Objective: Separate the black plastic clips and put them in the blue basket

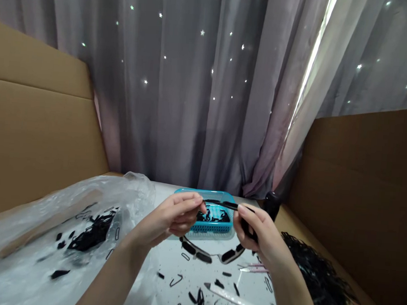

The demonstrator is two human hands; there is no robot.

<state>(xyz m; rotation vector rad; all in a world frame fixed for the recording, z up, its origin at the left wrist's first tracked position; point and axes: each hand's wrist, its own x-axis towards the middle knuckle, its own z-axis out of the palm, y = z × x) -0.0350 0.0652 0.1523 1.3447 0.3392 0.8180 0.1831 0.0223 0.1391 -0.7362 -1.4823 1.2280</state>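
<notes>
Between my hands runs a black segmented strip (221,203), held up above the table. My left hand (174,215) pinches it at one end with thumb and fingertips. My right hand (259,228) is closed on it farther right, with more black material bunched in the fingers. Below them hangs a curved pale band (213,257) bearing dark oblong pieces; whether it joins the upper strip is hidden by my hands. Behind the hands sits a blue basket (212,227) with small black pieces inside.
Black clips and scraps lie around a white-handled tool (235,301) on the white table (168,299). Pink-handled tweezers (254,268) rest near my right wrist. Clear plastic (15,246) with black pieces is at left, a black strip heap (317,272) at right. Cardboard walls (34,126) flank both sides.
</notes>
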